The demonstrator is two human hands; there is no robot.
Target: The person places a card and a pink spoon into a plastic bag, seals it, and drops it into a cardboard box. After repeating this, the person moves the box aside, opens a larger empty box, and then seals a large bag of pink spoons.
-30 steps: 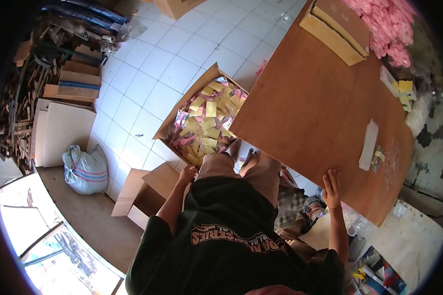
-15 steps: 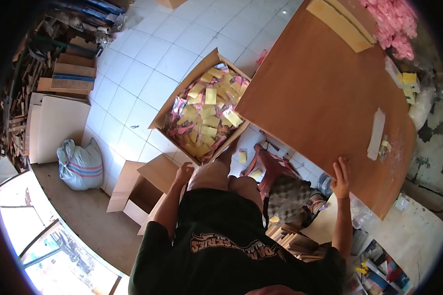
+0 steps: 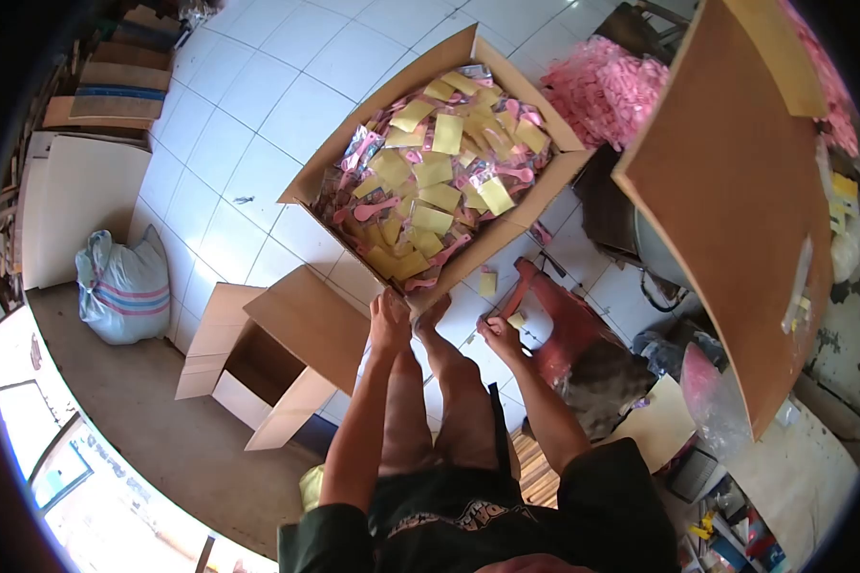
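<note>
A large open carton stands on the floor in front of me, filled with small clear packets that hold yellow cards and pink spoon-like pieces. My left hand is at the carton's near corner, its fingers closed on the cardboard edge. To the right, my right hand is closed around the end of a red plastic stool's leg or rail. The red stool sits beside my legs, with a dark checkered cloth by it. My fingertips on that side are partly hidden.
An empty open carton lies at the left, with a tied white sack farther left. A brown tabletop rises on the right. Behind it is a heap of pink pieces. One loose packet lies on the tiles.
I have bent down closer to the filled carton. My left hand has reached forward to its corner. My right hand has left the tabletop and come down to the red stool.
</note>
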